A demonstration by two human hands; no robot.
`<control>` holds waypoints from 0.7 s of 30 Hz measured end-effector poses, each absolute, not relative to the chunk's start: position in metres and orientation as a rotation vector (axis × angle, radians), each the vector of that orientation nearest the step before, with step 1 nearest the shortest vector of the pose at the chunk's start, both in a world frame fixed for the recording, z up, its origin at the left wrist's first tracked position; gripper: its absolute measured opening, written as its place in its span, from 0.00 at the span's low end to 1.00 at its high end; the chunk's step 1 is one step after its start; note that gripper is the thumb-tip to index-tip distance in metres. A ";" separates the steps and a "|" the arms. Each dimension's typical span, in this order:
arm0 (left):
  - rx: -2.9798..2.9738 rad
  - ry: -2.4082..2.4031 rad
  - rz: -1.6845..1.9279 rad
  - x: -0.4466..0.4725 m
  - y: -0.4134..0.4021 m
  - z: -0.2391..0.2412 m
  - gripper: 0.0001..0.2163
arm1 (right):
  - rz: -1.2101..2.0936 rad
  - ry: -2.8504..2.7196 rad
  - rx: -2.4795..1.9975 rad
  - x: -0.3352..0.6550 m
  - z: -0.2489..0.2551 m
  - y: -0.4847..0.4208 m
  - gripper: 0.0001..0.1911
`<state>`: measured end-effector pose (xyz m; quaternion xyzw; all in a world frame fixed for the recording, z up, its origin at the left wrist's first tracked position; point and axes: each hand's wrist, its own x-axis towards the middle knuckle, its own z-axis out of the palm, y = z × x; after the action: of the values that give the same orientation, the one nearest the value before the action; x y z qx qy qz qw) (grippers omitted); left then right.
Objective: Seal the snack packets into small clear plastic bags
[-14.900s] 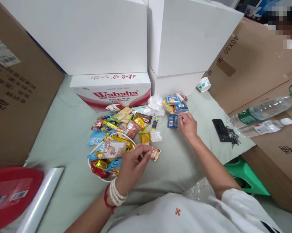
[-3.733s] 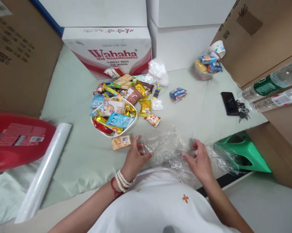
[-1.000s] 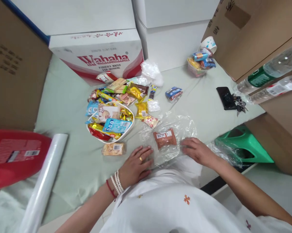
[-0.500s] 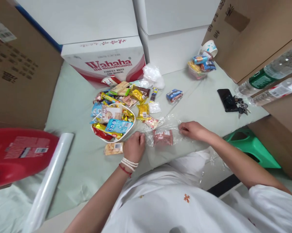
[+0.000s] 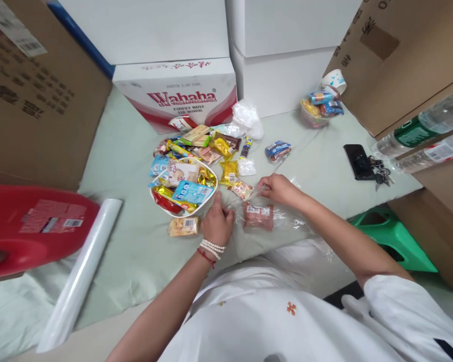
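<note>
A reddish-brown snack packet (image 5: 258, 215) lies wrapped in a clear plastic sheet (image 5: 290, 221) on the pale green cloth. My left hand (image 5: 217, 224), with a bead bracelet at the wrist, is closed on the sheet's left end. My right hand (image 5: 278, 188) pinches the sheet's far edge just above the packet. A white bowl (image 5: 162, 205) heaped with snack packets sits left of my hands, with a yellow biscuit packet (image 5: 183, 226) by it and a red-and-white packet (image 5: 241, 189) between bowl and right hand.
More loose snacks (image 5: 207, 146) lie behind the bowl before a Wahaha carton (image 5: 181, 90). A wrapped bundle (image 5: 278, 150), a tub of snacks (image 5: 319, 108), a phone with keys (image 5: 360, 162), two bottles (image 5: 422, 130), a film roll (image 5: 81, 271), a red container (image 5: 26, 226) and a green stool (image 5: 392, 241) surround the cloth.
The plastic sheet, spread flat a second ago, is now folded over the brown packet. My right hand moved left and farther up the cloth; my left hand closed on the sheet's left end.
</note>
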<state>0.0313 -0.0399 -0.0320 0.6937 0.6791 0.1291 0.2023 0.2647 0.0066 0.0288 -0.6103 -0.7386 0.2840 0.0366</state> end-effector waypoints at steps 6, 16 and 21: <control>1.913 1.944 0.179 0.038 -0.038 -0.023 0.12 | 0.721 -2.585 -1.473 0.268 0.056 -0.035 0.15; 1.743 1.677 0.663 0.030 -0.043 -0.015 0.05 | 0.457 -2.800 -1.599 0.241 0.022 -0.108 0.33; 1.872 1.290 0.665 0.054 -0.062 -0.003 0.09 | 0.582 -2.642 -1.510 0.245 0.004 -0.116 0.30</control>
<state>0.0545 -0.0617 -0.0027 0.7319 0.5045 0.2601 0.3771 0.2446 -0.1157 0.0037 -0.4873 -0.8525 0.1877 0.0217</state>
